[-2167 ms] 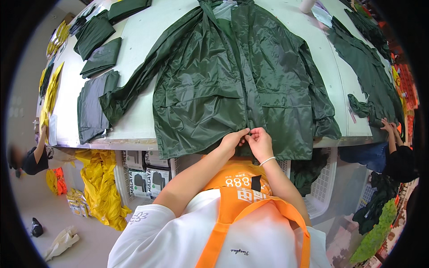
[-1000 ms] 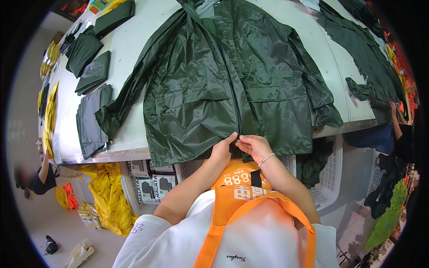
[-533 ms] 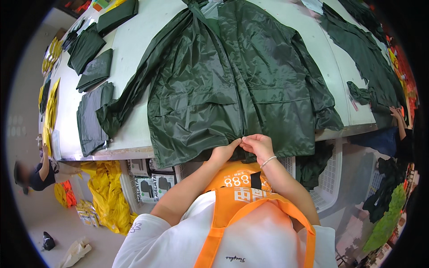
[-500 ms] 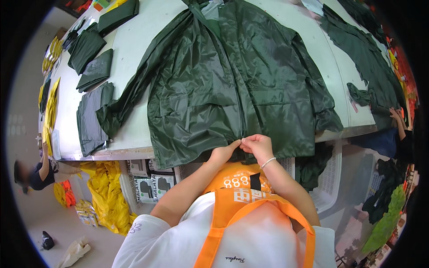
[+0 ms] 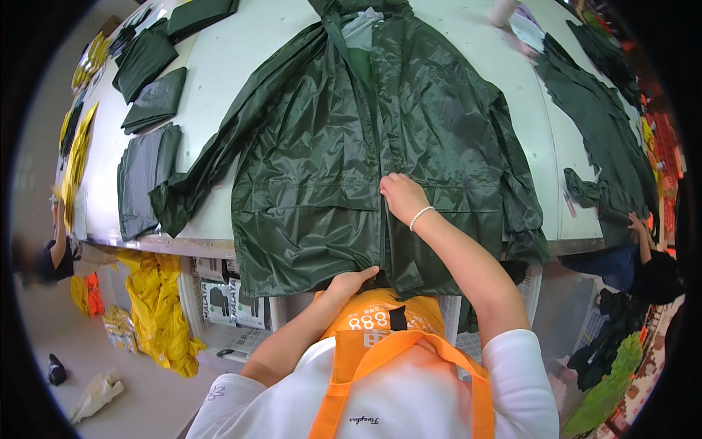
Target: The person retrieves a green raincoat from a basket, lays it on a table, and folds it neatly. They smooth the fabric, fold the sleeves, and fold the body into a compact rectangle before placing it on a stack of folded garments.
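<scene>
A dark green rain jacket (image 5: 314, 161) lies spread on the white table (image 5: 256, 33), front up, its lower edge hanging over the near side. My left hand (image 5: 356, 280) grips the hem at the bottom of the front opening, thumb on top and fingers hidden under the cloth. Higher up, around pocket height, my right hand (image 5: 404, 196) is closed in a pinch on the front zipper (image 5: 382, 238). The small pull itself is hidden by the fingers. Below the right hand the two front edges meet; toward the collar they lie apart.
Folded dark green garments (image 5: 148, 179) lie to the left, and more green clothing (image 5: 596, 121) on the right. Under the table stand white baskets (image 5: 219, 333), with a yellow heap (image 5: 157, 314) beside them. Co-workers' arms (image 5: 642, 238) show at both sides.
My right hand has moved up along the zipper from the hem to pocket height. My left hand remains at the hem. The front edges have come together below my right hand.
</scene>
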`<state>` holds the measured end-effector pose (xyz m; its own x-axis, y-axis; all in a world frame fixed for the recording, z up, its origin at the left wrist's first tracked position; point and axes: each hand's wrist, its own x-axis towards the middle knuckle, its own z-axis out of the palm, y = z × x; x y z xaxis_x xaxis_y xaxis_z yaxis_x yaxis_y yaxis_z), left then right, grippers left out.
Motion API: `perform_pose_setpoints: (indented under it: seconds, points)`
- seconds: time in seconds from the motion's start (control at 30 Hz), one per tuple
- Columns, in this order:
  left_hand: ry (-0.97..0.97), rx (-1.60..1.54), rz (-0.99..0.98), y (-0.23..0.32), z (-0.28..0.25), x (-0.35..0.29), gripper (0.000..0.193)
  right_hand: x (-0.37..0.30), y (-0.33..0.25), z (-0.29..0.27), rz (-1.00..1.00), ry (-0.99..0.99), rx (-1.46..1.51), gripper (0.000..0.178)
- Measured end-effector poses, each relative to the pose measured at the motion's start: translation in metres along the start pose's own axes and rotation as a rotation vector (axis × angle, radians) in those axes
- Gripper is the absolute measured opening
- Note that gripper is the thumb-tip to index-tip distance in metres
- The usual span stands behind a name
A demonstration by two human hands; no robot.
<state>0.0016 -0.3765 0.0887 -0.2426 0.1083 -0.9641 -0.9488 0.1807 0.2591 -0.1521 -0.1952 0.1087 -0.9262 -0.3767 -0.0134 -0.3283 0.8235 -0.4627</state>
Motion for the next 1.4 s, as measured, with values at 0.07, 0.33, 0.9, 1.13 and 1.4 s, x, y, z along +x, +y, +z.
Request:
perform_pose_setpoints:
  seconds: [0.07, 0.33, 0.9, 1.13, 1.4]
  points:
    - [-0.044, -0.009, 0.014, -0.002, 0.003, -0.001, 0.056, 0.001, 0.001, -0.003, 0.196, -0.036, 0.233, 0.020]
    - [0.092, 0.717, -0.035, 0.023, -0.037, -0.085, 0.044, -0.014, 0.100, -0.126, 0.229, 0.673, 0.427, 0.023]
    - [0.597, 0.699, 0.685, 0.146, 0.016, -0.016, 0.027, -0.262, 0.446, -0.164, 0.993, 0.307, -0.554, 0.021]
    - [0.598, 0.879, 1.333, 0.155, 0.016, 0.011, 0.015, -0.266, 0.406, -0.182, 1.028, 0.516, -0.371, 0.025]
    - [0.462, 0.833, 1.512, 0.133, 0.002, 0.026, 0.011, -0.060, 0.021, -0.110, 0.760, 0.457, 1.197, 0.023]
